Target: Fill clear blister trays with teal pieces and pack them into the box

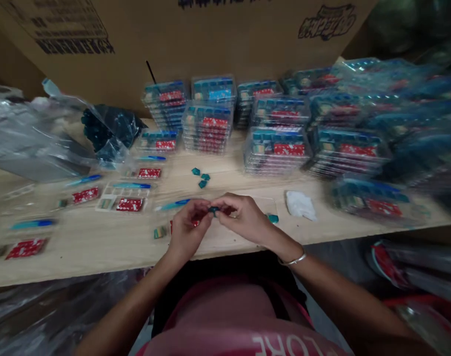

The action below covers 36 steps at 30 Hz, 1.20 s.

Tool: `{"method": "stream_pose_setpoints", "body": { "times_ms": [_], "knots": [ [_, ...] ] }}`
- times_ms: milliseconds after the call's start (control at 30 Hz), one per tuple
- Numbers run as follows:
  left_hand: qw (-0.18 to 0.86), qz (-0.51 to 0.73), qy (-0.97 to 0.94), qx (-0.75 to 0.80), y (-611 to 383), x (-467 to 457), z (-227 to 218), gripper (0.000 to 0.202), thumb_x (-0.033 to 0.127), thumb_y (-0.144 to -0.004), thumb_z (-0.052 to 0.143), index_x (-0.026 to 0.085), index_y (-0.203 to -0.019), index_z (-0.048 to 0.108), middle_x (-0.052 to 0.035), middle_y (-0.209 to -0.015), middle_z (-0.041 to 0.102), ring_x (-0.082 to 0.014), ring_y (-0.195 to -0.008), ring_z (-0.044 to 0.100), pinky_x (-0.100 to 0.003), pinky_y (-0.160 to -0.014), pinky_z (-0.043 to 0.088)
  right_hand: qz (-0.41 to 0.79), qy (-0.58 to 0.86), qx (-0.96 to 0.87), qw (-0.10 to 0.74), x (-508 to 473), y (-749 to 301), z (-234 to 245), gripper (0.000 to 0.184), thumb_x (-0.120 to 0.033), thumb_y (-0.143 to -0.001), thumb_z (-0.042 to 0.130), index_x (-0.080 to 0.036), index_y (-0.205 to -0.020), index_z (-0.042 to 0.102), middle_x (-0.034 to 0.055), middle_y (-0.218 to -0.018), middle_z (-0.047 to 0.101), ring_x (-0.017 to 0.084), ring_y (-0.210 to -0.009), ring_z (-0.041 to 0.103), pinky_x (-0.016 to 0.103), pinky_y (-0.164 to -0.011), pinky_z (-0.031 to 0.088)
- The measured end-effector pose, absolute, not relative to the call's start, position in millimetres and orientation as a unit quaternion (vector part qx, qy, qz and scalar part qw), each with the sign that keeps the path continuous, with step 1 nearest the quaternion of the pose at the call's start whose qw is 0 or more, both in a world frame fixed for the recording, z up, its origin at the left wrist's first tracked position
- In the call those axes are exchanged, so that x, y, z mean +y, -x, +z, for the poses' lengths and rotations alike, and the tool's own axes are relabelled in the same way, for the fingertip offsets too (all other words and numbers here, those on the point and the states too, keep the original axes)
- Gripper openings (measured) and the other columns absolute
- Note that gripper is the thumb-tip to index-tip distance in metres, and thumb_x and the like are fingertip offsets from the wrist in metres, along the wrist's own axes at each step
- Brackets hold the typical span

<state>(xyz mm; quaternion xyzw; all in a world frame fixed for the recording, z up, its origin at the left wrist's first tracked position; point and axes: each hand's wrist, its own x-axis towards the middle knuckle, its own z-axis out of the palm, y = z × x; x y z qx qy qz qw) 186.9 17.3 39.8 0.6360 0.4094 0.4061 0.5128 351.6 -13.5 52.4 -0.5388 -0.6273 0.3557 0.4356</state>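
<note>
My left hand (190,222) and my right hand (237,212) meet over the table's front part. Both pinch a small dark teal plastic piece (213,210) between their fingertips. Beneath them lies a clear plastic tray (260,201), partly hidden by the hands. A blue pen (173,204), a red patterned packet (196,223) mostly covered by my left hand, and a small tan-and-green block (160,232) lie at its left part. One teal piece (272,218) sits at its right end. Beyond the hands, three loose teal pieces (202,184) rest on the wood.
Stacks of filled clear boxes (277,148) line the back and right. More trays with pens and red packets (130,204) lie left. A plastic bag of dark teal pieces (112,128) stands back left, a crumpled white wad (300,204) right. A large carton (210,44) closes the back.
</note>
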Motion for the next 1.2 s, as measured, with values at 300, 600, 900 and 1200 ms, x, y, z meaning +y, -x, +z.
{"method": "stream_pose_setpoints", "body": {
  "times_ms": [300, 600, 900, 1200],
  "knots": [
    [0.612, 0.36, -0.59, 0.385, -197.2, -19.5, 28.5, 0.015, 0.02, -0.07, 0.07, 0.017, -0.084, 0.068, -0.0008, -0.075, 0.069, -0.0122, -0.069, 0.063, -0.023, -0.067, 0.051, 0.571, 0.506, -0.387, 0.518, -62.1, -359.4, 27.4, 0.019, -0.031, -0.069, 0.075, -0.019, -0.08, 0.067, -0.0022, -0.073, 0.068, 0.011, -0.065, 0.063, 0.024, -0.064, 0.051],
    [0.513, 0.298, -0.748, 0.298, -197.7, -46.6, 28.5, 0.013, 0.028, -0.085, 0.062, 0.017, -0.088, 0.068, -0.0031, -0.079, 0.068, -0.0141, -0.073, 0.063, -0.026, -0.068, 0.051, 0.567, 0.509, -0.415, 0.497, -116.3, -369.3, 24.2, 0.021, -0.036, -0.076, 0.07, -0.021, -0.079, 0.056, -0.0039, -0.067, 0.059, 0.01, -0.06, 0.056, 0.023, -0.057, 0.045],
    [0.213, 0.157, -0.93, 0.255, -212.9, -23.5, 1.1, 0.026, 0.023, -0.089, 0.052, 0.015, -0.112, 0.062, -0.012, -0.111, 0.064, -0.0257, -0.105, 0.056, -0.044, -0.093, 0.047, 0.126, 0.544, -0.789, 0.255, -56.2, -439.9, 20.8, 0.007, -0.012, -0.084, 0.059, -0.018, -0.081, 0.059, 0.0055, -0.084, 0.061, 0.02, -0.083, 0.056, 0.033, -0.077, 0.043],
    [0.206, 0.124, -0.935, 0.26, -212.1, -28.3, 8.0, 0.026, 0.018, -0.086, 0.055, 0.014, -0.111, 0.061, -0.0103, -0.112, 0.063, -0.0237, -0.105, 0.056, -0.039, -0.094, 0.048, 0.247, 0.572, -0.716, 0.315, -57.2, -441.4, 1.2, 0.009, -0.015, -0.079, 0.065, -0.019, -0.084, 0.06, 0.0019, -0.085, 0.065, 0.017, -0.079, 0.061, 0.027, -0.072, 0.045]
  ]
}}
